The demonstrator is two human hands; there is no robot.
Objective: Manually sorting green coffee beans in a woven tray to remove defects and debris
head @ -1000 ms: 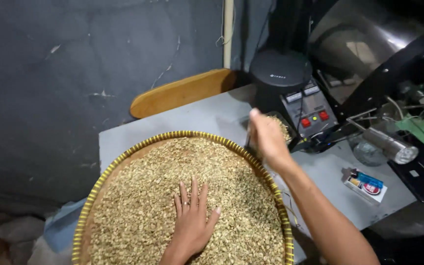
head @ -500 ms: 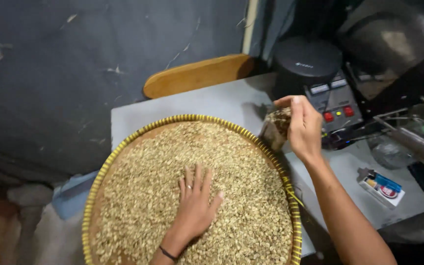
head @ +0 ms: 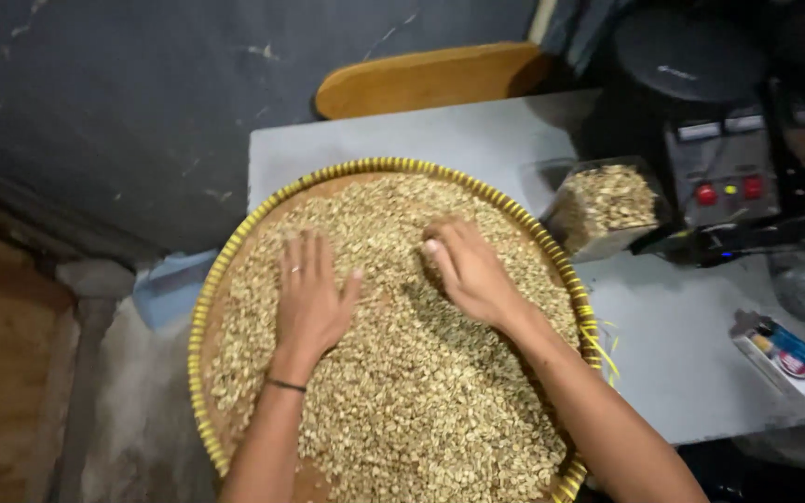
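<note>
Tray [head: 221, 270]: round woven type, yellow-banded rim, set on grey table [head: 701, 373]; its left portion overhangs the table edge. Tray is filled w/ pale green-tan beans [head: 402, 391], spread in a shallow layer across nearly the whole surface; bare brown weave shows along the left rim.

L hand [head: 311, 300]: palm down, flat on beans, left of tray centre. Fingers extended and slightly spread, pointing away from the person; thumb out to the right. Nothing gripped. Ring on one finger, dark band at wrist.

R hand [head: 466, 268]: resting on beans, upper-centre of tray, near L hand but apart from it. Fingers loosely curled, tips into the bean layer, pointing left. Whether any beans are pinched under the fingers: cannot tell.

Container [head: 605, 207]: clear, holds more beans, stands on table just beside tray's right rim. Not touched by either hand.

Control box [head: 724, 177]: behind container, two red buttons w/ a small yellow one between. Black round lid [head: 687, 56] further back.

Small box [head: 780, 349]: lies on table near right edge, well apart from tray.

Board [head: 430, 76]: wooden, curved, against dark wall beyond table.
</note>
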